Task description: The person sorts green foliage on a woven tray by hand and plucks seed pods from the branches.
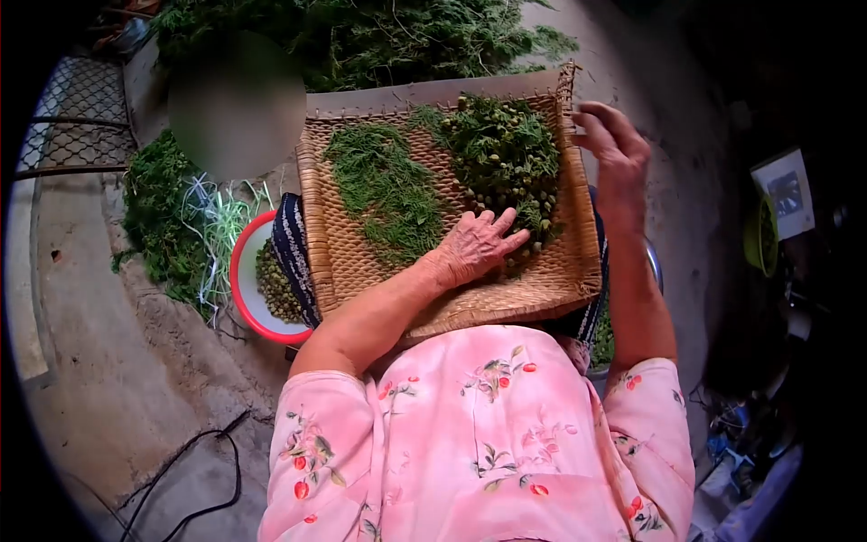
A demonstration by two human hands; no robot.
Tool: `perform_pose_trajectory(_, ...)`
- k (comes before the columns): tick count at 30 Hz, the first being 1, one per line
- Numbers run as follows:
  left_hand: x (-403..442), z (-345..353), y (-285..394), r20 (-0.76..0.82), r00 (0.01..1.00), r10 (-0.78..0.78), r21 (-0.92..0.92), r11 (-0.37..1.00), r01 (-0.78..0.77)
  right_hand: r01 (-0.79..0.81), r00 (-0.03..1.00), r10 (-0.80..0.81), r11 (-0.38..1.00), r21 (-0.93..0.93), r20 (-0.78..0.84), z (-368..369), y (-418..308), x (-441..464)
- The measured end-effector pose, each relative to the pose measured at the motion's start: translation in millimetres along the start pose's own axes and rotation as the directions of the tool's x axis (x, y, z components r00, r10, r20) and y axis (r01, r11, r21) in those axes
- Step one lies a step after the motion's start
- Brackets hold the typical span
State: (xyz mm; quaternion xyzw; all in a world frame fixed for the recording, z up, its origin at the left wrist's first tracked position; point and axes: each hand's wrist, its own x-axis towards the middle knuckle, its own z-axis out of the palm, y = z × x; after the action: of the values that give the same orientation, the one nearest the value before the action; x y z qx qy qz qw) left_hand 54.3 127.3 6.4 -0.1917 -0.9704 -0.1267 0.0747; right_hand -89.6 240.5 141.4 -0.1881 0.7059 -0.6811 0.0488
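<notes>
A woven wicker tray [316, 217] lies across the person's lap. On its left half are loose green sprigs [384, 185]; on its right half is a heap of leafy sprigs with small round green seed cones [501, 149]. My left hand [479, 246] rests palm down at the heap's lower edge, fingers spread and touching cones and leaves. My right hand [617, 154] is raised beside the tray's upper right rim. Its fingers are loosely bent and somewhat apart, with nothing visible in them. Whether the fingertips touch the rim is unclear.
A red-rimmed white basin [242, 287] holding small green cones stands left of the lap. Cut green branches [379, 41] lie beyond the tray, with more [163, 212] at left beside pale plastic strings [221, 221]. A black cable [237, 461] crosses the floor. A green container [760, 237] is at right.
</notes>
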Motion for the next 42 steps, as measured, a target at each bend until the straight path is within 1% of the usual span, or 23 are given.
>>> perform_pose_trajectory(2,3,-4,-3,0.018,1.000,-0.020,0.085,0.996,0.018,0.066,0.980,-0.047,0.993,-0.093,0.192,24,10,8)
perform_pose_trajectory(4,-1,0,-16,0.020,0.996,-0.088,0.110,0.990,0.086,0.156,0.953,-0.110,0.977,-0.145,0.283,43,26,17)
perform_pose_trajectory(6,-7,-5,-31,0.038,0.981,-0.192,0.134,0.974,0.186,0.191,0.914,-0.068,0.942,-0.276,0.401,55,42,26)
perform_pose_trajectory(7,-10,-11,-43,0.068,0.969,-0.236,0.114,0.967,0.228,0.133,0.895,0.003,0.953,-0.273,0.445,60,46,27)
perform_pose_trajectory(8,-15,-17,-55,0.098,0.955,-0.279,0.096,0.958,0.270,0.235,0.871,-0.056,0.920,-0.314,0.488,64,60,32)
perform_pose_trajectory(10,-25,-28,-73,0.024,0.932,-0.363,-0.099,0.926,0.363,0.182,0.849,0.029,0.921,-0.344,0.528,68,72,33)
perform_pose_trajectory(11,-30,-34,-79,0.061,0.876,-0.478,-0.294,0.831,0.473,0.146,0.844,0.073,0.922,-0.359,0.532,70,77,33)
perform_pose_trajectory(12,-32,-42,-83,-0.012,0.847,-0.531,-0.266,0.819,0.509,0.143,0.845,0.074,0.923,-0.358,0.530,71,84,31)
perform_pose_trajectory(16,-35,-38,-102,-0.037,0.732,-0.681,-0.361,0.692,0.625,0.018,0.796,0.212,0.928,-0.372,0.567,75,113,21)
perform_pose_trajectory(18,-34,-38,-98,0.005,0.688,-0.726,-0.252,0.665,0.703,-0.274,0.739,0.402,0.912,-0.305,0.540,75,123,15)
perform_pose_trajectory(20,-37,-31,-100,0.004,0.683,-0.730,-0.155,0.675,0.722,-0.259,0.773,0.375,0.923,-0.287,0.511,78,133,11)
perform_pose_trajectory(22,-40,-26,-105,-0.019,0.670,-0.742,0.192,0.655,0.731,-0.282,0.777,0.379,0.923,-0.260,0.502,81,131,8)
perform_pose_trajectory(23,-43,-22,-108,-0.095,0.673,-0.734,0.226,0.642,0.732,-0.195,0.800,0.311,0.944,-0.267,0.513,83,144,7)
perform_pose_trajectory(24,-43,-23,-109,-0.092,0.674,-0.733,0.228,0.643,0.731,0.013,0.838,0.174,0.941,-0.339,0.517,89,150,4)
perform_pose_trajectory(26,-44,-25,-110,-0.213,0.645,-0.734,0.128,0.634,0.763,0.304,0.815,-0.020,0.865,-0.398,0.579,90,160,-3)
perform_pose_trajectory(27,-42,-29,-107,-0.202,0.624,-0.755,0.065,0.626,0.777,0.302,0.815,-0.019,0.867,-0.397,0.579,91,156,-8)
perform_pose_trajectory(28,-41,-28,-106,-0.201,0.625,-0.754,0.067,0.626,0.777,0.428,0.781,-0.038,0.759,-0.490,0.623,92,152,-12)
perform_pose_trajectory(29,-40,-27,-105,-0.165,0.619,-0.768,-0.112,0.638,0.762,0.543,0.743,-0.047,0.625,-0.560,0.668,94,149,-15)
perform_pose_trajectory(30,-38,-26,-103,-0.128,0.617,-0.776,-0.289,0.625,0.725,0.542,0.743,-0.046,0.626,-0.561,0.667,96,147,-17)
perform_pose_trajectory(32,-35,-27,-97,-0.050,0.633,-0.772,-0.261,0.622,0.738,0.585,0.694,0.049,0.543,-0.602,0.718,98,145,-19)
perform_pose_trajectory(37,-35,-20,-99,-0.128,0.666,-0.735,-0.224,0.675,0.703,0.558,0.712,0.051,0.564,-0.609,0.700,95,148,-19)
perform_pose_trajectory(39,-34,-14,-101,-0.228,0.685,-0.692,-0.265,0.721,0.640,0.395,0.835,0.014,0.680,-0.618,0.549,97,151,-17)
perform_pose_trajectory(42,-31,-13,-101,-0.151,0.751,-0.643,-0.259,0.759,0.598,0.386,0.865,-0.068,0.722,-0.574,0.497,98,147,-14)
